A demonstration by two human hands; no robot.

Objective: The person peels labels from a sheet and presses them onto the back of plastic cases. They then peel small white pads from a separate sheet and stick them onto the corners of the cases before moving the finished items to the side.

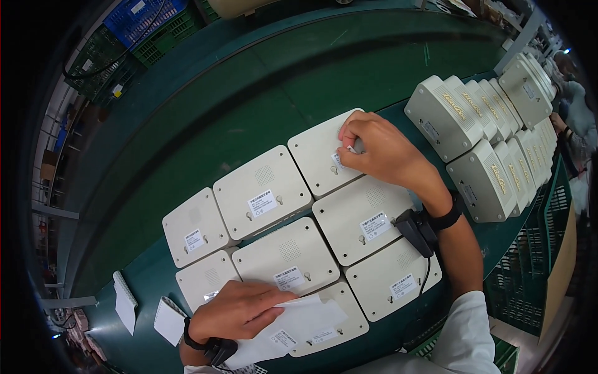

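Observation:
Several cream plastic housings lie back side up in rows on the green table, with round grille holes, keyhole slots and white printed labels. My right hand [381,149] is over the far-right housing [311,140], thumb and fingertips pinched at the edge of a white label [338,161] that lies against its surface; the fingers partly cover it. My left hand [246,306] grips a white label backing sheet [261,345] between thumb and fingers, above the near housings. One label [283,338] shows on the sheet. A labelled middle housing [286,249] lies just beyond this hand.
Stacked cream housings [479,181] with gold lettering stand at the right. Two small white pads [169,321] lie at the left of the table [146,274]. Green and blue crates [134,19] stand far left; a dark green crate [523,287] is at lower right. Both wrists wear black straps with devices.

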